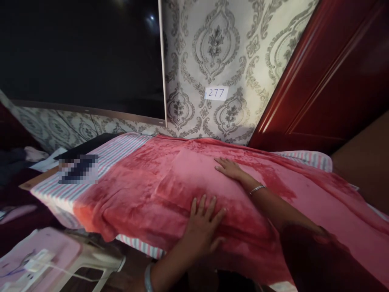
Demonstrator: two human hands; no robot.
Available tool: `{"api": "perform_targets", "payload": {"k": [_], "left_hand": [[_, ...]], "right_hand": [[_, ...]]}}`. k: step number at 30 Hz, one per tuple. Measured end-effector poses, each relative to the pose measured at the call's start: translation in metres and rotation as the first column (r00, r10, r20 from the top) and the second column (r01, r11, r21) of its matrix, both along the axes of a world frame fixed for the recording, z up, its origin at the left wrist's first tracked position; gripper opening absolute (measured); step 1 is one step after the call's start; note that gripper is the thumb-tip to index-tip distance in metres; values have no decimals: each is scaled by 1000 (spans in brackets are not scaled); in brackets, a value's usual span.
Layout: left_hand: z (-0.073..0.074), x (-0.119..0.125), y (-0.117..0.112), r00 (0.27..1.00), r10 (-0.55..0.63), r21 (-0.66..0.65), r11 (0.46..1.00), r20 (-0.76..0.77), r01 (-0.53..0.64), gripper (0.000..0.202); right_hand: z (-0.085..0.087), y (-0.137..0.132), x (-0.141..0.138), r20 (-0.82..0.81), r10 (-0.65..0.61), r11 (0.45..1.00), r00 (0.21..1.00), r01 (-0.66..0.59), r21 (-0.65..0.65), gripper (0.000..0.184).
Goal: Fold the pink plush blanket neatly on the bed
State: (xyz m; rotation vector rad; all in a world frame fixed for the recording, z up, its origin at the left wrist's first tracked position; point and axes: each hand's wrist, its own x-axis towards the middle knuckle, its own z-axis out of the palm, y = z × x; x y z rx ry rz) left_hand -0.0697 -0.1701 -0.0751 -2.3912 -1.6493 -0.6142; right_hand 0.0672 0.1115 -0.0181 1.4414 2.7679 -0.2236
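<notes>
A plush pink-red blanket (130,194) covers most of the table. On its middle lies a folded, padded-looking part of the same plush cloth (191,170). Flat on the near side of this fold rests my left hand (202,223), its fingers spread and a bangle at the wrist. My right hand (229,168) lies palm down on the fold's far right part, fingers stretched out, with a thin bracelet on that wrist. Neither hand grips the cloth. A striped cloth (118,148) shows under the blanket at the left end.
A large dark television screen (82,52) hangs over the back left. A red wooden door or panel (322,81) stands at the right. At the lower left, a pink-topped stool (57,239) carries a white power strip (38,263) with a cable. A paper marked 277 (216,93) is on the wall.
</notes>
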Motion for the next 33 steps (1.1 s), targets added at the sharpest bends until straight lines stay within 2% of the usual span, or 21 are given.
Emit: {"api": "perform_targets", "payload": {"k": [2,5,7,9,10,12,14,18,21,27,33], "left_hand": [[13,-15,-1,999,37,6,999,-8,-37,75],[22,-44,-5,991,131,63,990,-19,-129,72],[19,-61,-8,984,174,90,981,-24,-171,74],[10,-73,-10,982,188,104,977,-26,-184,77],[5,-76,-12,981,191,111,976,-24,-187,78],[-4,-79,-13,981,194,123,974,-16,-190,77],[-9,-78,-14,981,196,125,973,-7,-194,76],[-12,-77,-13,982,190,130,973,9,-189,80],[-13,-77,-13,981,192,140,971,12,-192,84],[-13,-78,-14,981,194,122,973,19,-194,86],[-9,-77,-16,983,181,125,975,35,-184,84]], "right_hand": [[10,-14,-13,-7,43,997,999,-43,67,69],[17,-47,-44,-39,303,946,952,-296,130,68],[15,-68,-67,-43,481,874,876,-475,102,68],[10,-78,-87,-34,575,817,817,-572,70,68],[8,-78,-95,-24,591,806,806,-589,56,68],[6,-67,-107,-4,573,819,819,-573,32,69],[5,-47,-115,8,509,860,861,-509,8,71],[3,-7,-127,6,322,946,947,-322,-46,74],[-3,8,-133,-21,240,969,970,-241,-53,74],[-15,10,-134,-81,213,976,974,-217,-33,72],[-3,1,-135,-68,172,984,983,-174,-30,69]]}}
